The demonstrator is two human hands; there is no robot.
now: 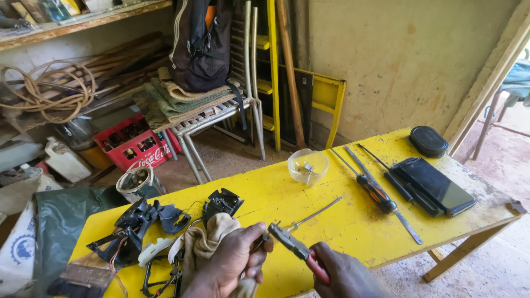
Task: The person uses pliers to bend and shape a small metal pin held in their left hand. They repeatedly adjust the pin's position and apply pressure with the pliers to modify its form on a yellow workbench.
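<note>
Far left of the yellow table (353, 221), at 9 o'clock from the hands: heap of black plastic parts (138, 226) with loose wires, well apart from the work. Left hand (234, 265) is closed, bunching a tan cloth (207, 243) and pinching some small piece at its fingertips; too small to tell what it is. Pliers (292, 245) with red handles meet that piece at 3 o'clock from the left hand; nose looks nearly closed on it. Right hand (342, 273) is wrapped round the handles, pressed together. A thin metal rod (314, 214) lies just beyond the nose at 1 o'clock.

To do it well, I'd judge: keep the left pinch firm, squeeze evenly, pull straight so the nose doesn't slip.

Further right: clear bowl (308, 165) at 12 o'clock, screwdriver (375, 190), phone (436, 185), black lid (428, 140) at 2 o'clock.
</note>
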